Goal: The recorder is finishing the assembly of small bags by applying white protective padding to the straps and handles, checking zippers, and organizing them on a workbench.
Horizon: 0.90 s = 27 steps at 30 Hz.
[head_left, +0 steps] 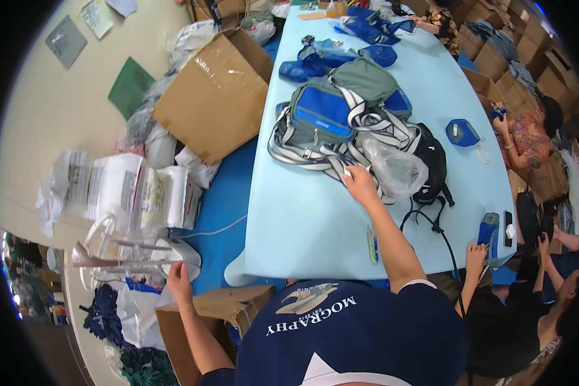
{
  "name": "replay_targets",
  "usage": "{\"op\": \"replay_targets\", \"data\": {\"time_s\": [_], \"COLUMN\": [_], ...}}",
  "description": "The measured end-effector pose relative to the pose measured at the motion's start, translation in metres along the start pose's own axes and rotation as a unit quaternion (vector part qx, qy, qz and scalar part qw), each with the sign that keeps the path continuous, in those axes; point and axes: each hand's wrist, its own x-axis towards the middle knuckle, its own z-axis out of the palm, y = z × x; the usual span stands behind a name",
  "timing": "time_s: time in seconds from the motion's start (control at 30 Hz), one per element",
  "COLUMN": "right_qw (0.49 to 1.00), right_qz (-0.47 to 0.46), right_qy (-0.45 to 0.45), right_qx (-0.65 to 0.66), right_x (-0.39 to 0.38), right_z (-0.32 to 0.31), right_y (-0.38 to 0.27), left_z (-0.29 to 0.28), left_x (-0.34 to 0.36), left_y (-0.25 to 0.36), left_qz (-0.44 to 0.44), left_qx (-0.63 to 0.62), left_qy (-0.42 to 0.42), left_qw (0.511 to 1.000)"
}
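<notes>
My right hand (361, 184) reaches over the table, its fingers closed at the edge of a grey, white and black striped strap (302, 154). The strap belongs to a pile of blue and grey bags (323, 114) just beyond. A crumpled clear plastic bag (395, 168) and a black bag (432, 164) lie right of that hand. My left hand (179, 280) is off the table's left side, beside a white stand fan (164, 254). Its fingers are bunched together; whatever they may hold is too small to make out.
The light blue table (302, 222) carries small snips (372, 244), a blue pouch (462, 132) and more blue bags (367, 29). Large cartons (215, 96) stand left, and an open carton (222, 305) sits below my left arm. Co-workers (527, 145) work along the right side.
</notes>
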Motion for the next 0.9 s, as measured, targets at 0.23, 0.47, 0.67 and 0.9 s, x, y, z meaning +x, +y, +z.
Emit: {"op": "replay_targets", "data": {"time_s": [0.23,0.47,0.67,0.9], "right_qw": [0.997,0.988,0.968,0.966], "right_qz": [-0.007,-0.116,0.088,-0.031], "right_qy": [0.031,0.046,0.058,0.043], "right_qx": [0.075,-0.09,-0.227,-0.253], "right_x": [0.088,0.18,0.239,0.25], "right_z": [0.023,0.041,0.029,0.006], "right_y": [0.024,0.006,0.011,0.012], "left_z": [0.084,0.092,0.09,0.115], "left_x": [0.019,-0.012,-0.038,-0.024], "left_y": [0.091,0.103,0.066,0.094], "left_qz": [0.074,0.07,-0.077,-0.077], "left_qx": [-0.063,0.008,-0.009,-0.02], "left_qy": [-0.148,-0.183,-0.171,-0.184], "left_qw": [0.984,0.98,0.982,0.98]}}
